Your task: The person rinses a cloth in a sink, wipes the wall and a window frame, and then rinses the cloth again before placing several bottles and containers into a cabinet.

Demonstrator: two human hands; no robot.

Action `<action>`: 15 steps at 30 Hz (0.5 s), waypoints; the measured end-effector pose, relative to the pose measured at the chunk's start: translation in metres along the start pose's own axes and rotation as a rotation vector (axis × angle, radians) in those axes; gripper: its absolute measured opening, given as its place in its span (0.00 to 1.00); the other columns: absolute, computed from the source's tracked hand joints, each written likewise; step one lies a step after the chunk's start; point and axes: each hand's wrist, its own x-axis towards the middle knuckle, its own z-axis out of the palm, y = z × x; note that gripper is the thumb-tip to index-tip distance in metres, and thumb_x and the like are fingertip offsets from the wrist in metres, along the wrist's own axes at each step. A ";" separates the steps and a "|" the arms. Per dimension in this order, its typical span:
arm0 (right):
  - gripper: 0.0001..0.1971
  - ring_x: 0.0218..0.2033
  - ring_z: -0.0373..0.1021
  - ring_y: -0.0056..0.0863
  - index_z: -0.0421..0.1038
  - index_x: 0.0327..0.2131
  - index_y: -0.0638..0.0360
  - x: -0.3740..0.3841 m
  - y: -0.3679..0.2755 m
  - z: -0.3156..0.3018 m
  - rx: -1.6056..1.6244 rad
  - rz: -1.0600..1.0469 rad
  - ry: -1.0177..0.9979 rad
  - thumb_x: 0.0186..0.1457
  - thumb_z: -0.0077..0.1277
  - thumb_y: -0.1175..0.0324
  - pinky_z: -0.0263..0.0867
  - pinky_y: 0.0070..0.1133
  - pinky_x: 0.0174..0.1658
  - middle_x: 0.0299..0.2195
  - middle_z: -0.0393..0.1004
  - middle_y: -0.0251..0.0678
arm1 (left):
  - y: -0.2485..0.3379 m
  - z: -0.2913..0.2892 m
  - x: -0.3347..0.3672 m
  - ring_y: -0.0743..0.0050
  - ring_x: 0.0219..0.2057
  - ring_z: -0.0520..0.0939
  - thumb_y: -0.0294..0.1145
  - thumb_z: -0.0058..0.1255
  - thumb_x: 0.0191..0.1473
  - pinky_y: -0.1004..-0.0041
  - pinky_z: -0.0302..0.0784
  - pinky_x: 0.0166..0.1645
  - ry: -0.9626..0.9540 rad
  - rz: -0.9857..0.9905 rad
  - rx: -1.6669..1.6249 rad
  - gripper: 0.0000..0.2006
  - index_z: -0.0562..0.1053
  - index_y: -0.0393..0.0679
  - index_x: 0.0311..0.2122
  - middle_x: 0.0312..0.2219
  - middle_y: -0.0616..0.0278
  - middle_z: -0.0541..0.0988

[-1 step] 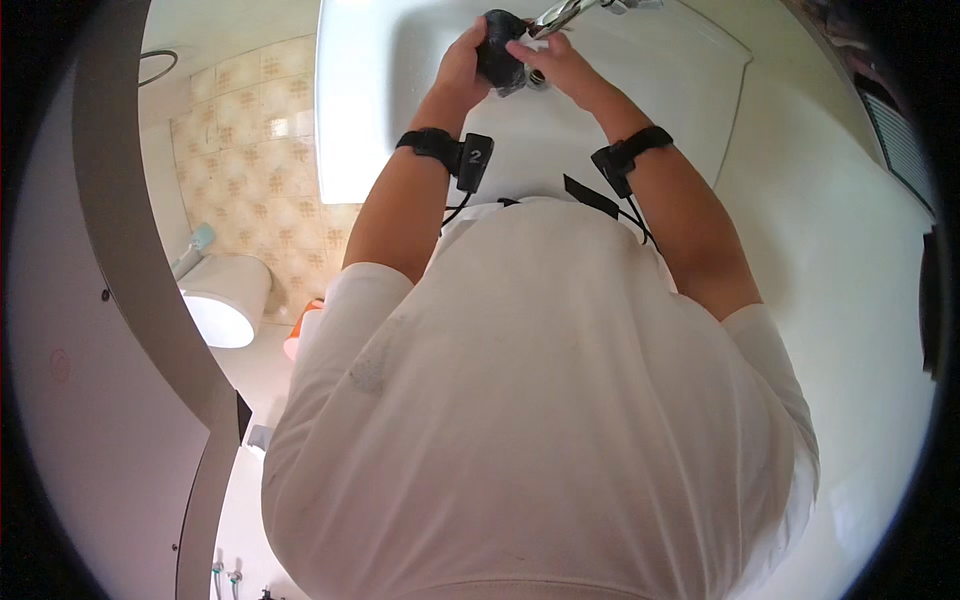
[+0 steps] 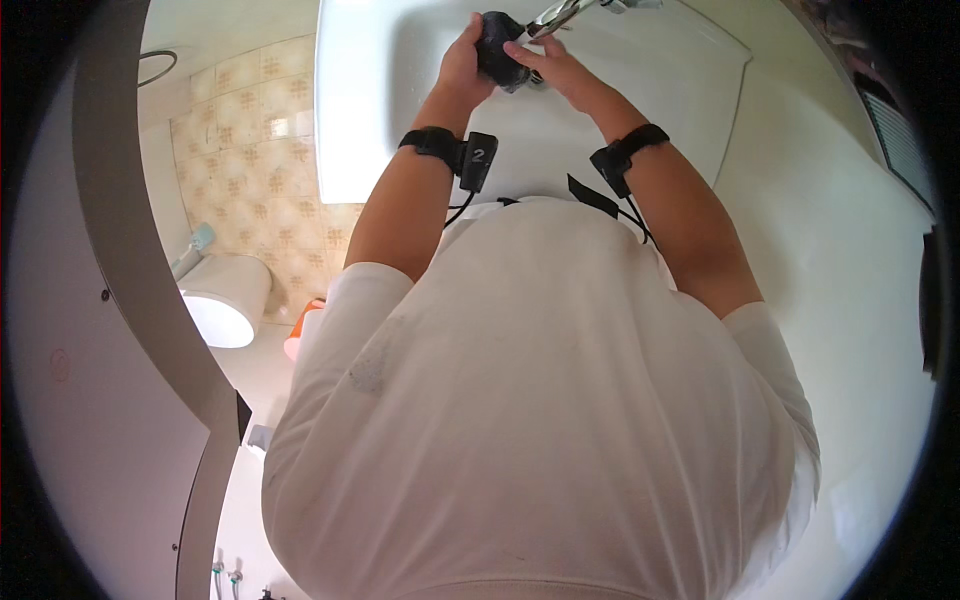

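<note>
Both my hands are raised over a white sink. My left hand grips a small dark object from its left side. My right hand holds the same object from the right, fingers resting on it. The object sits just below a chrome tap at the back of the basin. What the dark object is cannot be made out. Black bands with small boxes are strapped to my left wrist and right wrist. My white shirt fills the lower middle of the view.
A white toilet stands at the left on a beige patterned tile floor. An orange item lies beside it. A grey door frame curves down the left side. A white wall runs along the right.
</note>
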 end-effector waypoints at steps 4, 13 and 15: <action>0.39 0.53 0.62 0.42 0.55 0.57 0.53 -0.016 -0.018 -0.007 0.640 0.443 -0.375 0.50 0.51 0.39 0.62 0.38 0.51 0.55 0.59 0.43 | -0.006 0.005 0.007 0.63 0.39 0.77 0.49 0.41 0.60 0.61 0.74 0.47 -0.021 0.019 -0.148 0.20 0.70 0.39 0.42 0.35 0.57 0.76; 0.18 0.41 0.65 0.22 0.65 0.42 0.56 0.003 -0.027 0.009 0.352 -0.213 -0.088 0.51 0.58 0.63 0.63 0.20 0.44 0.39 0.69 0.33 | -0.022 -0.007 0.004 0.59 0.44 0.76 0.39 0.32 0.57 0.60 0.71 0.52 -0.046 0.044 0.126 0.19 0.69 0.40 0.46 0.42 0.55 0.75; 0.21 0.43 0.67 0.34 0.63 0.48 0.52 -0.011 -0.042 0.024 -0.423 -0.518 0.181 0.52 0.54 0.57 0.63 0.24 0.45 0.43 0.69 0.41 | -0.021 -0.007 0.005 0.58 0.50 0.71 0.52 0.26 0.59 0.58 0.63 0.58 0.014 -0.128 -0.222 0.26 0.68 0.44 0.48 0.46 0.55 0.73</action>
